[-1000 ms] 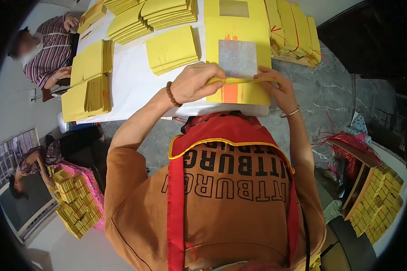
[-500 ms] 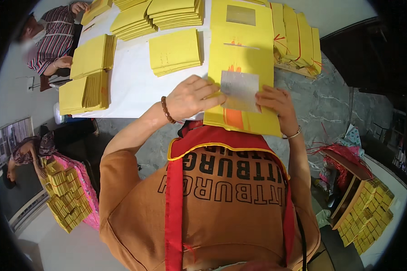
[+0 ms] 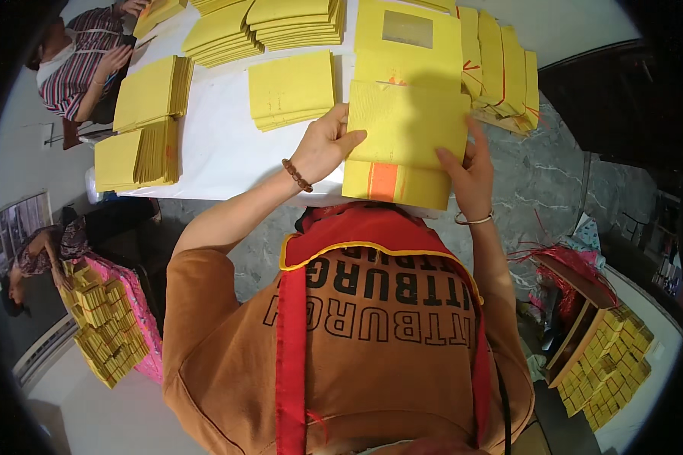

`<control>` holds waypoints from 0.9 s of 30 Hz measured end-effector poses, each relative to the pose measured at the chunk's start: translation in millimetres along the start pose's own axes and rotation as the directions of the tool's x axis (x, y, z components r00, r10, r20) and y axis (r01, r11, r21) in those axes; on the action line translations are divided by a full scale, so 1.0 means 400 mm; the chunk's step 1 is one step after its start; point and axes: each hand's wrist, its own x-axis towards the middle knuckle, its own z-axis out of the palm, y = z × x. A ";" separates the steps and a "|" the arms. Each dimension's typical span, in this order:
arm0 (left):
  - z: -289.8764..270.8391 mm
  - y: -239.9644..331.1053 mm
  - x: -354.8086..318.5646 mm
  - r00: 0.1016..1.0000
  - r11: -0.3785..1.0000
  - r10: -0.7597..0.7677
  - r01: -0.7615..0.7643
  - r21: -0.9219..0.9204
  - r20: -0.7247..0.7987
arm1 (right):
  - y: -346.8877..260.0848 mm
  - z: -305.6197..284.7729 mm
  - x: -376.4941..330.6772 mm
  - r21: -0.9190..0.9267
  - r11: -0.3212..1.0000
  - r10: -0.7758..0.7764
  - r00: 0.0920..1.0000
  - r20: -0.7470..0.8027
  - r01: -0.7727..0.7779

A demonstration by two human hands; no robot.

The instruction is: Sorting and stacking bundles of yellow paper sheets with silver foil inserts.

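Both hands grip a folded yellow paper sheet point(image 3: 408, 125) at the near edge of the white table point(image 3: 220, 144): the left hand point(image 3: 328, 144) pinches its left side, the right hand point(image 3: 467, 171) its right side. Under it lies a yellow sheet with an orange stripe point(image 3: 393, 183), and yellow paper stacks point(image 3: 292, 89) sit farther along the table.

Left hand point(image 3: 328, 145) and right hand point(image 3: 469, 173) pinch a yellow paper sheet point(image 3: 410, 125) at its side edges, above an orange-striped sheet point(image 3: 395, 183); yellow stacks point(image 3: 292, 89) crowd the white counter point(image 3: 220, 148); another person point(image 3: 80, 64) sits beyond.

A yellow paper sheet point(image 3: 407, 125) lies flat atop a yellow stack with an orange stripe point(image 3: 387, 182) at the white table's near edge.
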 end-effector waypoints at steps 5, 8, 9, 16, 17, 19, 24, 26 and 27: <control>0.004 0.039 -0.010 1.000 0.997 -0.018 0.016 -0.077 -0.023 | 0.037 -0.016 0.017 -0.263 0.965 -0.011 1.000 0.014 0.014; -0.004 0.049 -0.002 0.998 0.995 -0.063 0.062 -0.079 -0.005 | 0.035 -0.006 0.024 -0.239 0.971 -0.034 0.999 -0.017 0.029; -0.003 0.050 -0.001 0.998 0.995 -0.062 0.061 -0.079 -0.003 | 0.035 -0.004 0.024 -0.239 0.970 -0.034 0.999 -0.019 0.029; -0.005 0.050 -0.008 0.996 0.986 0.025 -0.038 -0.162 -0.086 | 0.043 -0.001 0.028 -0.301 0.954 -0.025 0.998 -0.053 0.008; -0.006 0.051 -0.011 0.991 0.983 0.044 -0.066 -0.174 -0.127 | 0.047 0.000 0.029 -0.281 0.959 -0.056 0.997 -0.053 0.039; -0.009 0.068 -0.011 0.900 0.903 0.394 -0.342 0.260 -0.183 | 0.038 -0.003 0.027 -0.307 0.952 -0.014 0.999 -0.051 -0.002; 0.055 0.173 -0.039 0.704 0.391 0.569 -0.686 0.614 0.425 | 0.023 0.006 0.023 -0.365 0.931 -0.028 0.997 -0.070 0.000; 0.081 0.133 -0.020 0.705 0.392 0.525 -0.698 0.599 0.477 | 0.033 0.000 0.027 -0.366 0.929 -0.080 0.995 -0.055 0.054; 0.088 0.109 -0.010 0.705 0.397 0.480 -0.705 0.588 0.522 | 0.034 0.000 0.028 -0.366 0.929 -0.082 0.995 -0.059 0.055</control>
